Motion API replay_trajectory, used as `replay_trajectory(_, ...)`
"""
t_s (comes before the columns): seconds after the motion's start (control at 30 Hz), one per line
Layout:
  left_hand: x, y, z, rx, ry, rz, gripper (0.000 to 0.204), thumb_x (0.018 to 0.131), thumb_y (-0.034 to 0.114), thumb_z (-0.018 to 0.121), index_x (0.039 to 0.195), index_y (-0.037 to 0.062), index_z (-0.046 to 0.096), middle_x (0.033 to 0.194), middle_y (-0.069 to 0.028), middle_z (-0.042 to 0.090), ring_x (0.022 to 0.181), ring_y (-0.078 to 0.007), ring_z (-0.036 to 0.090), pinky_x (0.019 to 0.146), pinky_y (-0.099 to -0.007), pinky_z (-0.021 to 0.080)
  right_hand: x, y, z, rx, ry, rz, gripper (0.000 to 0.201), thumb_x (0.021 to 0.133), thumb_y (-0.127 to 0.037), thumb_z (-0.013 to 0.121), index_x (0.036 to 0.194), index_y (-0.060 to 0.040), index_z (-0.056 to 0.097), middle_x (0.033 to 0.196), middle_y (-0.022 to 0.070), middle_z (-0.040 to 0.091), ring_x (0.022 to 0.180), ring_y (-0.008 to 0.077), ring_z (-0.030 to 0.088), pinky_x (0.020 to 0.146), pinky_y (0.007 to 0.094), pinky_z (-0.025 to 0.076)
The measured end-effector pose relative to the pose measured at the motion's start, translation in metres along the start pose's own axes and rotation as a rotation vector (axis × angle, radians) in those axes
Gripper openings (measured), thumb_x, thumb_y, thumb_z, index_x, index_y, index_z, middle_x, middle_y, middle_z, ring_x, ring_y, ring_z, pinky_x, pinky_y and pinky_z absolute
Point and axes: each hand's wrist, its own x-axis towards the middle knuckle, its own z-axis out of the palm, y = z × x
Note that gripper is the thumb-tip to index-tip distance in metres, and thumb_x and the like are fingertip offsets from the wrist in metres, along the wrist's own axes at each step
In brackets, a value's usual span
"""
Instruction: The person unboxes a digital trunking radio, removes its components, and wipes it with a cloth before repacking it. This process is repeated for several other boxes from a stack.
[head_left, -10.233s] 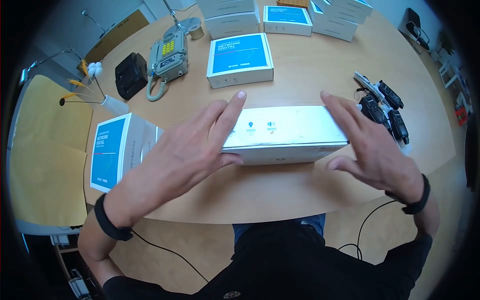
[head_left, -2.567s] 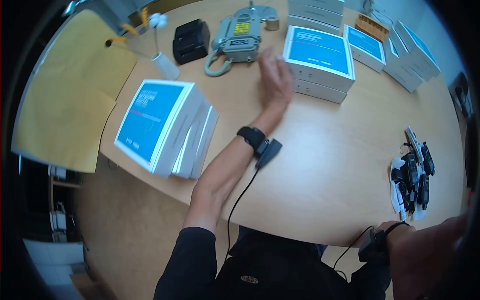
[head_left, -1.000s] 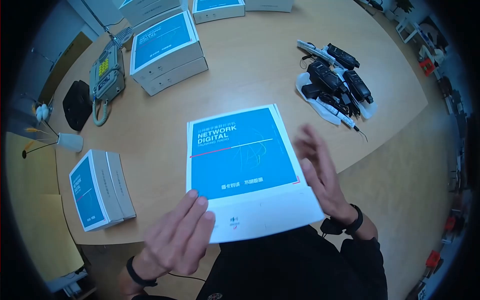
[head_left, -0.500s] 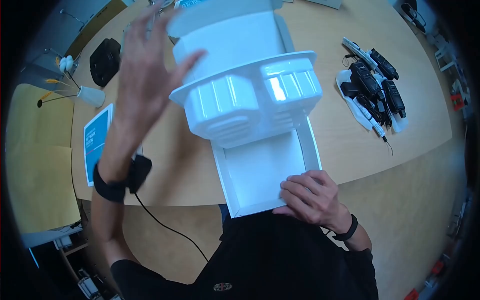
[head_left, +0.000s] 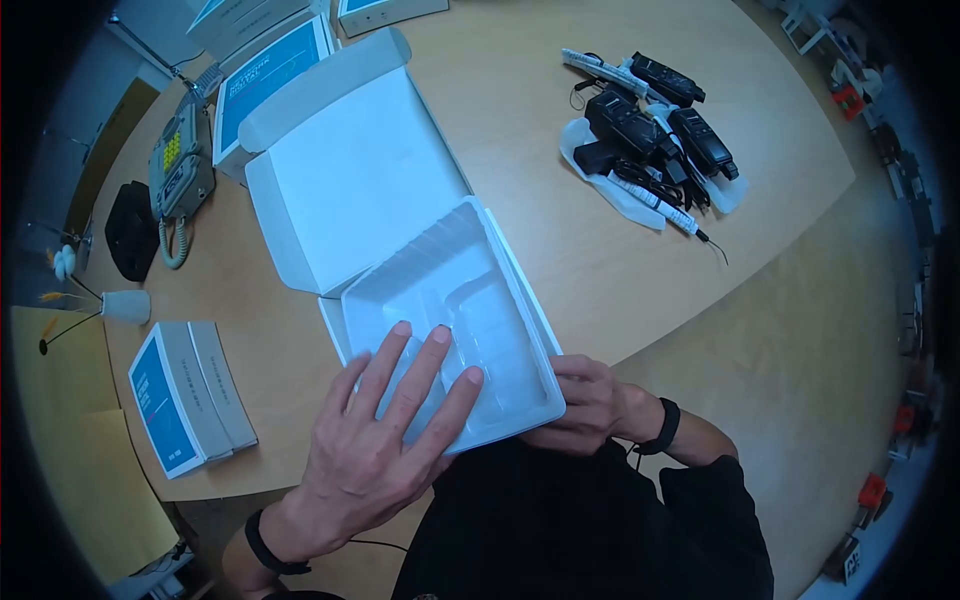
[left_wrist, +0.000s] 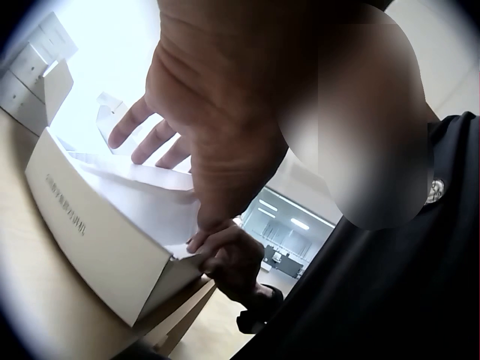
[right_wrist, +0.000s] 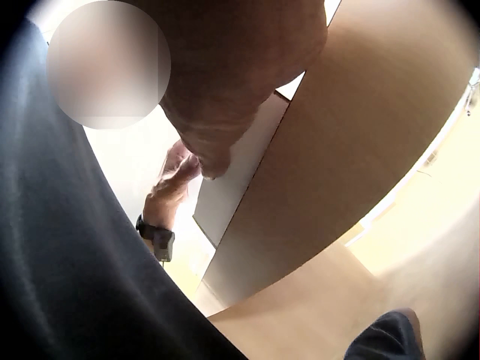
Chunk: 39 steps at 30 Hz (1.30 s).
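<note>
A white cardboard box (head_left: pixel 365 165) lies with its lid thrown back at the person's edge of the table. Inside it sits a white moulded plastic tray (head_left: pixel 510 350), slightly tilted, its hollows facing up. The left hand (head_left: pixel 370 450) has its fingers spread and straight over the tray, fingertips on its floor. At the near right corner, the right hand (head_left: pixel 585 400) grips the box edge with curled fingers. From the left wrist view, the box's printed side wall (left_wrist: pixel 90 225) shows below the left hand. In the right wrist view, the right thumb is at the box's wall (right_wrist: pixel 240 169).
Several black handheld radios (head_left: pixel 630 125) lie with cables and white wrapping to the right. Two closed boxes (head_left: pixel 185 400) stand at the left. Further back are a grey-green telephone (head_left: pixel 185 165), a white vase (head_left: pixel 127 306), a black case (head_left: pixel 130 230) and more boxes (head_left: pixel 270 85).
The closed box has been opened. Half a second ago the tray was tipped up above it; now it sits inside. The left hand has come down from the upper left onto the tray.
</note>
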Motion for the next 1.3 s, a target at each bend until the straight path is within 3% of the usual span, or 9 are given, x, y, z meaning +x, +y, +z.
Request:
replay_trajectory(0.2,-0.008,0.026,0.017,0.108,0.061,-0.073,0.065,0.074,0.012,0.077,0.138,0.0140,0.063,0.151,-0.0214,0.050,0.071,-0.0143,0.059,0.058,-0.0244,0.049,-0.025,-0.004,-0.001,-0.098,0.041,0.096,0.025,0.071,-0.023,0.083,0.094,-0.0161,0.076,0.108,0.0018,0.069,0.101,0.0190,0.064,0.099,0.0375,0.049)
replay_trajectory(0.23,-0.004,0.025,0.020,0.111,0.056,-0.088,0.065,0.074,0.012,0.077,0.138,0.0140,0.063,0.151,-0.0214,0.050,0.071,-0.0143,0.059,0.058,-0.0244,0.049,-0.027,-0.006,0.007,-0.192,0.212,0.071,0.027,0.076,-0.026,0.083,0.100,-0.0168,0.075,0.115,0.0027,0.068,0.105,0.0190,0.063,0.100,0.0382,0.048)
replay_trajectory(0.3,0.004,0.020,0.023,0.083,-0.137,-0.099,0.061,0.082,0.025,0.078,0.140,0.0126,0.062,0.151,-0.0219,0.049,0.079,-0.0186,0.061,0.063,-0.0267,0.051,-0.026,-0.007,0.012,-0.277,0.386,0.041,0.029,0.081,-0.030,0.082,0.106,-0.0175,0.074,0.121,0.0036,0.066,0.110,0.0190,0.061,0.101,0.0389,0.047)
replay_trajectory(0.43,0.010,0.008,0.019,-0.106,-0.092,-0.104,0.066,0.089,0.048,0.072,0.142,0.0120,0.060,0.152,-0.0230,0.048,0.096,-0.0276,0.063,0.078,-0.0354,0.054,-0.012,-0.007,-0.009,-0.192,0.016,0.282,0.041,0.087,-0.040,0.079,0.120,-0.0161,0.071,0.131,0.0050,0.064,0.123,0.0230,0.059,0.105,0.0443,0.047)
replay_trajectory(0.53,0.010,-0.008,0.016,-0.067,0.066,-0.122,0.080,0.089,0.066,0.062,0.149,0.0140,0.054,0.155,-0.0240,0.042,0.140,-0.0469,0.042,0.110,-0.0556,0.040,-0.010,0.000,-0.008,-0.085,-0.098,0.290,0.046,0.086,-0.041,0.079,0.122,-0.0139,0.071,0.130,0.0053,0.066,0.129,0.0234,0.058,0.104,0.0479,0.048)
replay_trajectory(0.67,0.011,-0.026,0.043,-0.124,-0.109,-0.233,0.084,0.090,0.064,0.063,0.156,0.0168,0.043,0.156,-0.0255,0.040,0.148,-0.0475,0.030,0.122,-0.0630,0.016,-0.008,0.004,-0.016,-0.033,-0.113,0.287,0.047,0.087,-0.041,0.078,0.122,-0.0112,0.070,0.129,0.0069,0.066,0.127,0.0253,0.059,0.105,0.0472,0.048)
replay_trajectory(0.97,0.010,-0.018,0.047,-0.163,-0.028,-0.273,0.066,0.093,0.043,0.063,0.152,0.0167,0.051,0.150,-0.0244,0.047,0.146,-0.0439,0.036,0.120,-0.0610,0.020,-0.021,0.091,-0.086,-0.671,0.072,0.695,0.053,0.090,-0.037,0.075,0.127,-0.0002,0.064,0.122,0.0142,0.067,0.110,0.0304,0.063,0.093,0.0443,0.050)
replay_trajectory(1.17,0.009,-0.018,0.050,-0.154,0.009,-0.266,0.063,0.093,0.040,0.063,0.151,0.0165,0.051,0.143,-0.0230,0.052,0.140,-0.0405,0.044,0.119,-0.0595,0.022,-0.011,0.090,-0.087,-0.655,-0.281,0.823,0.045,0.086,-0.029,0.079,0.117,0.0006,0.066,0.105,0.0134,0.064,0.107,0.0303,0.058,0.089,0.0453,0.048)
replay_trajectory(1.3,0.009,-0.018,0.050,-0.164,0.014,-0.258,0.063,0.093,0.038,0.063,0.151,0.0161,0.051,0.140,-0.0228,0.053,0.138,-0.0396,0.047,0.119,-0.0594,0.023,-0.016,0.082,-0.077,-0.421,-0.151,0.948,0.035,0.088,-0.022,0.078,0.114,-0.0007,0.066,0.101,0.0141,0.062,0.095,0.0337,0.060,0.083,0.0446,0.050)
